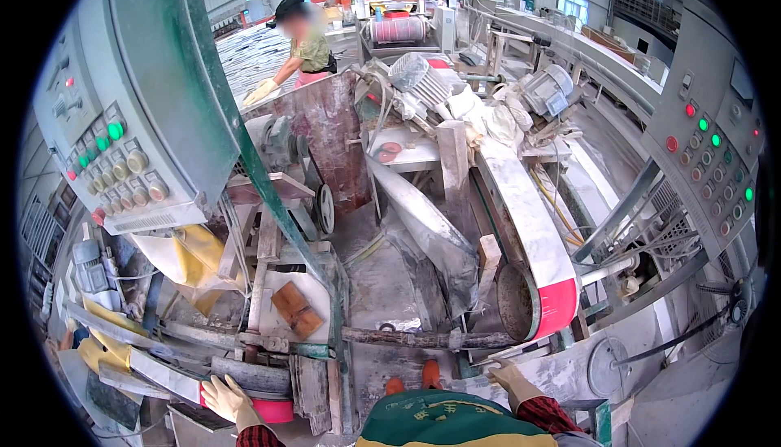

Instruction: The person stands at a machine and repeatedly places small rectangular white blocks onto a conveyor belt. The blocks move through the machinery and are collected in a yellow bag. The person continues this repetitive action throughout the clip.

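Two gloved hands come in from the lower edge. The left hand (226, 399) lies flat, fingers spread, on a red-ended slab (268, 409) at the machine's near-left edge, gripping nothing. The right hand (506, 375) is curled against the dusty frame beside the belt drum (514, 301); whether it holds anything I cannot tell. One belt (529, 219) (white, with a single red patch) runs away from the drum. Two control panels stand either side: the left panel (122, 122) and the right panel (712, 146). Two brown blocks (297, 310) lie between. One other person (305, 48) works far behind. Two motors (423, 81) crowd the middle.
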The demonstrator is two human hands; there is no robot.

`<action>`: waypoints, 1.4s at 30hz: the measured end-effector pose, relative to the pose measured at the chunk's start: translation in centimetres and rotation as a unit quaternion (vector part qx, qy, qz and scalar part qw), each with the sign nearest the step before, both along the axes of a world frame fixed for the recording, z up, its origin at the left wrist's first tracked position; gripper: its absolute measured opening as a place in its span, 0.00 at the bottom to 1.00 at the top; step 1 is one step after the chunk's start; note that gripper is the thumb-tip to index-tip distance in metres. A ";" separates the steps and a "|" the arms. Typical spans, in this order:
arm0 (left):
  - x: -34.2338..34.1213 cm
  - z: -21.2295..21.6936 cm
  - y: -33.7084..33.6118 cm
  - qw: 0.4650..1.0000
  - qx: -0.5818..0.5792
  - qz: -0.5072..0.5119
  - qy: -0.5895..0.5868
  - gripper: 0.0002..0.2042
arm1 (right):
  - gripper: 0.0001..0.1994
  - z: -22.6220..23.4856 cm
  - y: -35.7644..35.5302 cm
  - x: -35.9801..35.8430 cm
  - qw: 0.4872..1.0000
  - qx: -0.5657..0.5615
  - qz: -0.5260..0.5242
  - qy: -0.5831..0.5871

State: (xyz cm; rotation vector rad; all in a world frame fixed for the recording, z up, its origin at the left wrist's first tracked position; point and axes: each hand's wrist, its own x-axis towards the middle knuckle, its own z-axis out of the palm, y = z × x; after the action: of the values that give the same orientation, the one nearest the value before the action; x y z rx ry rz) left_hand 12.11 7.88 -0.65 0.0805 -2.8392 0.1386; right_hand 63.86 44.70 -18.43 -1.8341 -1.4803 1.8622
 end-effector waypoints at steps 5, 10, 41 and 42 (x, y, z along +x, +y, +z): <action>0.4 0.0 0.0 1.000 -0.004 0.000 0.014 0.23 | 0.30 1.0 -0.1 -0.3 0.999 -0.010 0.036 -0.024; 0.7 -0.4 0.4 1.000 -0.008 0.000 0.020 0.23 | 0.29 1.1 -0.6 -0.1 0.999 -0.032 0.014 -0.021; -9.1 0.6 -7.0 0.965 0.128 0.213 -0.084 0.35 | 0.31 2.7 2.0 -2.8 0.989 -0.028 0.137 -0.043; -9.0 0.0 -7.0 0.969 0.122 0.199 -0.075 0.34 | 0.31 3.0 2.0 -2.8 0.988 -0.012 0.147 -0.051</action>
State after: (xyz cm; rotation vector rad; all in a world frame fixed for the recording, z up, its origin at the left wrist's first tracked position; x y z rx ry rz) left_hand 3.08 0.86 -0.69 0.7223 -2.9371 -0.1275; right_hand 61.03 46.68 -15.41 -1.8309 -1.8599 1.9414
